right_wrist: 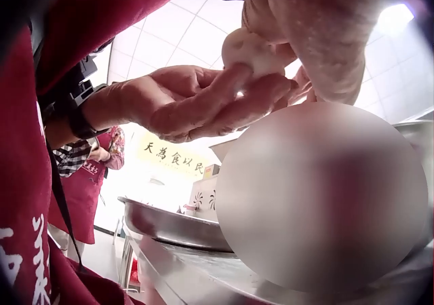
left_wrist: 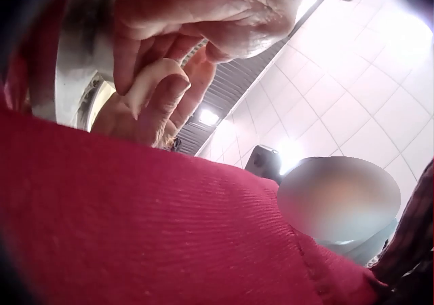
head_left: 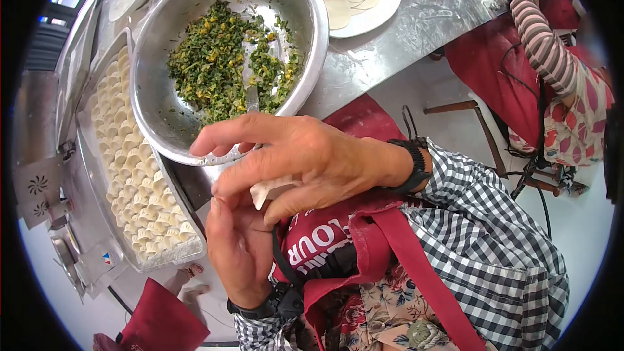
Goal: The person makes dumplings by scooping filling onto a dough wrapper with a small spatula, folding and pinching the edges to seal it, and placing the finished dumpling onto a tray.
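Dumpling [head_left: 276, 190] is sitting btwn both hands at ctr of head frame. R hand [head_left: 312, 162] is pinching it, thumb and fingers clamped on the dough. L hand [head_left: 242, 244], lower ctr-L, is also clamping it btwn thumb and fingers, per R wrist view. Metal bowl [head_left: 148, 71], upper L of ctr, is holding chopped greens filling [head_left: 205, 65] w/ a flat utensil [head_left: 251, 94] resting in it. Tray [head_left: 170, 261] at L is carrying rows of pleated dumplings [head_left: 133, 182]. White plate [head_left: 390, 1], top ctr, is holding round wrappers [head_left: 337, 8].
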### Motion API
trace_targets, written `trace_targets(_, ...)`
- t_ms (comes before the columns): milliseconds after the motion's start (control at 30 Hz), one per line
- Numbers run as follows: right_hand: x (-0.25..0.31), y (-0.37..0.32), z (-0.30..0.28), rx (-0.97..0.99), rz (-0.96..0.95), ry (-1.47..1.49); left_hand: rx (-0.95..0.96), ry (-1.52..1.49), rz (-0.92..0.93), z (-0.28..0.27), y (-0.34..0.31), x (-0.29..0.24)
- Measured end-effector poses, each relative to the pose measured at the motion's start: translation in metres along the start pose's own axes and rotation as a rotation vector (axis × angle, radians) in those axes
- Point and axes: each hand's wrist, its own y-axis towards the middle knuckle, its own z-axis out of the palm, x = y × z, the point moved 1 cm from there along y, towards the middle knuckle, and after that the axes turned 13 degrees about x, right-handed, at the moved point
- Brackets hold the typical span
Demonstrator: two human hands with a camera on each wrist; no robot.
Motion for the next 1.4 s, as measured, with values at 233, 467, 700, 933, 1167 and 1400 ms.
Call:
trace_targets(233, -0.019, -0.009, 0.001, 0.047, -0.156, 0.014, 0.094, -0.159, -0.012, -0.002, 0.005, 0.003)
trace_targets(467, -0.014, -0.006, 0.002, -0.037, -0.109, -0.084, 0.111, -0.175, -0.006, -0.003, 0.007, 0.001)
trace_targets(700, -0.002, 0.0, 0.004, -0.124, 0.003, -0.106, -0.056, -0.048, -0.02, 0.004, 0.01, 0.0)
trace_targets(933, -0.013, -0.001, 0.003, -0.071, -0.221, -0.248, -0.005, -0.148, -0.052, 0.003, 0.01, -0.004)
trace_targets(1167, -0.017, 0.0, 0.002, -0.098, -0.196, -0.205, 0.012, -0.218, -0.023, -0.003, 0.012, 0.001)
trace_targets(1400, -0.015, 0.002, 0.002, -0.102, -0.188, -0.131, 0.057, -0.406, 0.045, -0.002, 0.014, 0.002)
